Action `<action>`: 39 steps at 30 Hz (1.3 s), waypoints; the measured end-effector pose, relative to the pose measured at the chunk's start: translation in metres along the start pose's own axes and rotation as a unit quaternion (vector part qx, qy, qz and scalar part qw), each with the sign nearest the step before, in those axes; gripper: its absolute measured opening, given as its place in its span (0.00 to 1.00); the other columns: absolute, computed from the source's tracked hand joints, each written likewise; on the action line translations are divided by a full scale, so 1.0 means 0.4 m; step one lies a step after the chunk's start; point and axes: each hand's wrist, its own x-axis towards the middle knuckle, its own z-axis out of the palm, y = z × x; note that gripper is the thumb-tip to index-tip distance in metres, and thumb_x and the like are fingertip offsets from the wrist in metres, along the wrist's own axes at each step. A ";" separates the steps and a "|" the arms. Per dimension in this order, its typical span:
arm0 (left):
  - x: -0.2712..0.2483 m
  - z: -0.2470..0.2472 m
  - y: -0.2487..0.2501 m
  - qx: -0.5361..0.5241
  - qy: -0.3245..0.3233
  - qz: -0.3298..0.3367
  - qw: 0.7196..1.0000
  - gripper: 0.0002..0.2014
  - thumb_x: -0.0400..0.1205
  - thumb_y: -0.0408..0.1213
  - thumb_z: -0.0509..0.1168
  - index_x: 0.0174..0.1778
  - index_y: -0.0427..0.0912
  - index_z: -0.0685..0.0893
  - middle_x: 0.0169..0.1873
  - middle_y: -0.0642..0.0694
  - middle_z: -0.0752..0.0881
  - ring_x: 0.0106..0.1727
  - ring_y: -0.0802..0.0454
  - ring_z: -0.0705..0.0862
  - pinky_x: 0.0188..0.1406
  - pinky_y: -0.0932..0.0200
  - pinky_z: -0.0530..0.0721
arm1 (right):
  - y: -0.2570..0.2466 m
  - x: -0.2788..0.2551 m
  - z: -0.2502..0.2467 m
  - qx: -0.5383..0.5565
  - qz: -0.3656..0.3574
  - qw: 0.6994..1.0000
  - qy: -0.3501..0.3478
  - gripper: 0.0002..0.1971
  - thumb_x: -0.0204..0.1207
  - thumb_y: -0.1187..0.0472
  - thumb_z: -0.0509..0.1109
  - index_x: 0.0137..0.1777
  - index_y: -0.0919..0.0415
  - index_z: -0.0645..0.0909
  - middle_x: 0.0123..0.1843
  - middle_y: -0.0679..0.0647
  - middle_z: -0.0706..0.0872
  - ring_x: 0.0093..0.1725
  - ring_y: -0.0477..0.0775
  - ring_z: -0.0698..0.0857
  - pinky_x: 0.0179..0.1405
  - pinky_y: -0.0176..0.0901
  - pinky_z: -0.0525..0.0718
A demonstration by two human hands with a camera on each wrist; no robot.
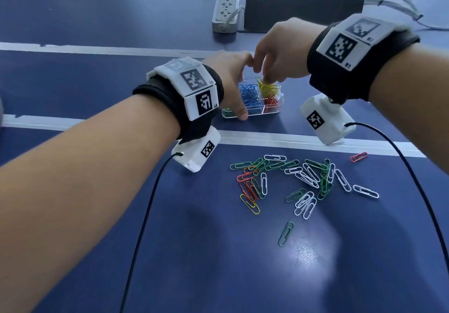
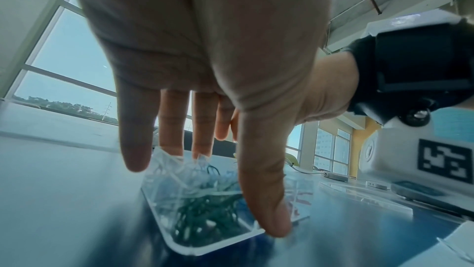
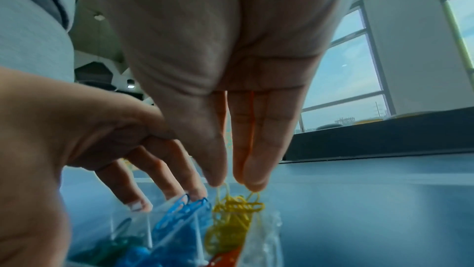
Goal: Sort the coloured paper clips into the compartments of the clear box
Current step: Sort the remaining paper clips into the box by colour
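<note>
Blue tabletop (image 1: 97, 215), windows behind. Right hand (image 1: 284, 52) fingertips (image 3: 252, 182) pinch yellow clips (image 3: 231, 218) atop the clear box (image 1: 252, 114), mid-table. Left hand (image 1: 230, 81) fingers straight, steadying the box's rim. Loose clips (image 1: 301, 179) toward the near edge.

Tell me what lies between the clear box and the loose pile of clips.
In the head view, a white tape line crosses the blue table between clear box and loose clips.

One clear box (image 1: 252, 115), one power strip (image 1: 224, 12), two hands — loose clips too tangled to count.
</note>
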 end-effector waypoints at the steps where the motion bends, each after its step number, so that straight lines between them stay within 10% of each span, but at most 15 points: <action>1: 0.000 0.000 0.001 0.001 0.000 0.000 1.000 0.48 0.61 0.45 0.84 0.76 0.49 0.67 0.66 0.49 0.82 0.65 0.47 0.80 0.64 0.53 0.77 | 0.001 0.000 0.000 0.019 0.008 1.000 0.007 0.10 0.70 0.61 0.75 0.49 0.47 0.88 0.42 0.52 0.92 0.45 0.53 0.90 0.54 0.47 0.87; 11: 0.000 0.002 0.001 0.004 0.001 -0.007 1.000 0.48 0.60 0.44 0.84 0.76 0.50 0.67 0.66 0.50 0.82 0.66 0.48 0.80 0.64 0.52 0.77 | -0.008 -0.002 0.023 0.023 0.049 0.998 -0.009 0.03 0.74 0.61 0.73 0.45 0.54 0.88 0.32 0.51 0.88 0.39 0.55 0.90 0.31 0.37 0.80; 19: -0.005 0.011 -0.007 -0.001 0.000 0.012 1.000 0.43 0.63 0.41 0.83 0.74 0.48 0.70 0.69 0.47 0.80 0.67 0.46 0.79 0.63 0.55 0.75 | -0.011 -0.014 0.035 -0.060 0.014 0.998 0.007 0.13 0.79 0.57 0.67 0.58 0.59 0.88 0.50 0.56 0.89 0.54 0.61 0.86 0.51 0.49 0.84; 26: -0.037 0.029 -0.016 0.036 0.002 0.091 0.995 0.34 0.69 0.42 0.78 0.71 0.48 0.74 0.73 0.44 0.73 0.74 0.44 0.71 0.73 0.51 0.69 | 0.033 -0.117 0.022 -0.044 -0.035 0.998 0.025 0.07 0.75 0.58 0.70 0.48 0.54 0.90 0.38 0.50 0.84 0.44 0.54 0.79 0.50 0.45 0.82; 35: -0.135 0.050 0.010 0.045 -0.039 0.168 0.984 0.07 0.76 0.45 0.72 0.46 0.47 0.88 0.37 0.48 0.84 0.35 0.58 0.76 0.41 0.62 0.74 | 0.016 -0.248 0.096 -0.041 -0.133 0.988 -0.073 0.08 0.74 0.54 0.70 0.47 0.52 0.90 0.37 0.48 0.89 0.38 0.50 0.78 0.45 0.38 0.77; 39: -0.158 0.068 0.029 0.061 -0.061 0.193 0.977 0.06 0.76 0.44 0.72 0.44 0.48 0.89 0.35 0.49 0.85 0.33 0.58 0.75 0.37 0.63 0.72 | -0.005 -0.238 0.121 -0.056 -0.153 0.985 -0.064 0.11 0.76 0.51 0.69 0.49 0.54 0.90 0.44 0.53 0.92 0.39 0.51 0.76 0.41 0.37 0.72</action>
